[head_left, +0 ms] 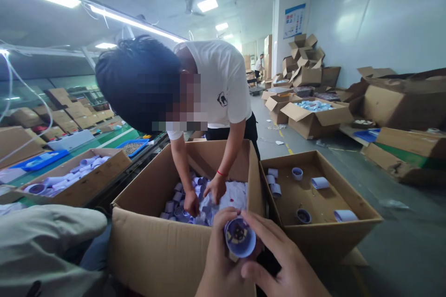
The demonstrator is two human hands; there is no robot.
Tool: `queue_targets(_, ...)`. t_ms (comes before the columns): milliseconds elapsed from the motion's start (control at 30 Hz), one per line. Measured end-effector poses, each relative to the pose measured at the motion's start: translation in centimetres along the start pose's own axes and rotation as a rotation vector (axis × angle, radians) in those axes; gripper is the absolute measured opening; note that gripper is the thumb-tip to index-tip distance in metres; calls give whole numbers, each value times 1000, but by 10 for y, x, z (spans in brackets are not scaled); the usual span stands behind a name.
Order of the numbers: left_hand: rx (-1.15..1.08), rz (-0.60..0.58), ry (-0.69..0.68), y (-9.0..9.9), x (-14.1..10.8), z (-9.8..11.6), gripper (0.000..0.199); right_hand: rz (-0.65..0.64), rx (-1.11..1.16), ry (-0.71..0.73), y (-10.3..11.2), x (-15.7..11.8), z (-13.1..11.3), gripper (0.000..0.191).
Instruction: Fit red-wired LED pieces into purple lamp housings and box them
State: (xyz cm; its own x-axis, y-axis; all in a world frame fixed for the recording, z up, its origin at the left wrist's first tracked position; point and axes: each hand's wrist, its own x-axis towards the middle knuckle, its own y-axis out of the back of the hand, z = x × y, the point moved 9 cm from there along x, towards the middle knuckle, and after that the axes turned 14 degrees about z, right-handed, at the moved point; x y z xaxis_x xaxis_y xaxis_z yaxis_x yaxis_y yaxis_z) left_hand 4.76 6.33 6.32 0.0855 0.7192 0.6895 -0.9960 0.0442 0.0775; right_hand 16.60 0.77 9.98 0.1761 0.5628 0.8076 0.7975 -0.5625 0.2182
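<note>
Close to the camera, a short white plastic cylinder (241, 247) has its open end towards me, and small brown and dark parts show inside it. My left hand (220, 253) is closed round its left side. My right hand (280, 253) grips from the right, with fingers at the upper rim and the thumb near the lower edge. Just beyond is a large cardboard box (156, 250) holding many similar cylinders (177, 199) and clear plastic bags (235, 195). A co-worker's two hands (205, 197) reach down into that box.
On the right stands a shallower cardboard box (334, 236) with several cylinders scattered on its bottom. Left, a box of white cylinders (101, 178) sits by a green conveyor (114, 137). The co-worker (216, 83) leans over the large box. A grey sleeve (45, 246) fills the lower left.
</note>
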Motion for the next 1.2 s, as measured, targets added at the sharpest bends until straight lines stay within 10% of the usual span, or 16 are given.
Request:
queue_targets(200,-121,-6,10,-2,1,-4,49,-41,49,-109,-10,-5,16,74)
queue_targets(633,-20,168,294,-4,-3,18,37,104,-42,246,8,0,-11,43)
queue_targets(867,150,59,359,-14,4,14,54,157,-58,232,13,-8,-4,40)
queue_targets(1200,205,63,435,-29,5,11,26,115,-42,241,11,-16,9,45)
